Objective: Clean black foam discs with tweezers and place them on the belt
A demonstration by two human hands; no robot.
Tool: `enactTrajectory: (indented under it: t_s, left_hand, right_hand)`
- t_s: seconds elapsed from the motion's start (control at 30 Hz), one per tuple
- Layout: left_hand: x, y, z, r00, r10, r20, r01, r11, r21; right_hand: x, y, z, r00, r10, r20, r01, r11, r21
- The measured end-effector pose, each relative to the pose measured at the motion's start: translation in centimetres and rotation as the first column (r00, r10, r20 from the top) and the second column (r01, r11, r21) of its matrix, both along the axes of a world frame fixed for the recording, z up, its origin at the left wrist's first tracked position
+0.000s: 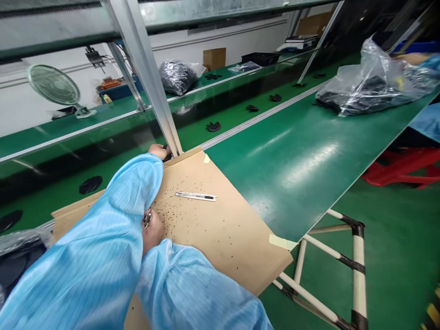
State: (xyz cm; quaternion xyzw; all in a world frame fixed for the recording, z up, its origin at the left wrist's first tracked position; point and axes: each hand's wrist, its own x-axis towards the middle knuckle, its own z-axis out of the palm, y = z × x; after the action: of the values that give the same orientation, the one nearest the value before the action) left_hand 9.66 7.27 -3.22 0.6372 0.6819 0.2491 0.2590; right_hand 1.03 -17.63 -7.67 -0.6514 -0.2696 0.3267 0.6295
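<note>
Stretched out to the foot of the metal post, my left hand (158, 151) is at the edge of the conveyor, its fingers closed around a black piece (167, 155) that is mostly hidden. Nearer to me, my right hand (154, 230) is closed on small metal nippers (147, 219), partly covered by my left sleeve. Below both hands lies brown paper (213, 233), taped down and strewn with tiny black bits. A slim utility knife (195, 196) rests on the paper to the right of my hands.
Several black fan-shaped pieces (213, 126) lie along the green conveyor belt (192, 130). A clear plastic bag of dark parts (371, 87) sits at the right, beside another person's blue sleeve (428, 120). The metal post (147, 73) rises just beyond my left hand.
</note>
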Motion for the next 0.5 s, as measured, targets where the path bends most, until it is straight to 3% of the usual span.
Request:
enactTrajectory:
  t_s: [0.07, 0.17, 0.33, 0.43, 0.5]
  left_hand:
    - [-0.9, -1.0, 0.8, 0.981, 0.060, 0.182, -0.063, 0.998, 0.012]
    - [-3.5, -3.5, 2.8, 0.925, 0.116, 0.362, -0.142, 0.989, 0.046]
    - [-10.2, -12.0, 5.6, 0.800, 0.139, 0.583, -0.190, 0.981, 0.027]
    - [-14.1, -18.9, 5.3, 0.492, 0.137, 0.860, -0.138, 0.987, -0.079]
    - [-16.3, -23.2, 4.2, 0.385, 0.145, 0.911, -0.104, 0.988, -0.114]
  right_hand:
    - [0.4, -0.5, 1.0, 0.999, 0.034, -0.004, -0.034, 0.999, 0.025]
    - [1.3, -1.0, 2.0, 0.980, 0.192, -0.051, -0.185, 0.975, 0.119]
    - [1.6, -1.2, 1.9, 0.958, 0.277, -0.067, -0.267, 0.954, 0.136]
    - [1.5, -1.5, 1.6, 0.956, 0.292, 0.010, -0.290, 0.944, 0.156]
    - [1.6, -1.9, 1.6, 0.951, 0.305, 0.057, -0.310, 0.939, 0.147]
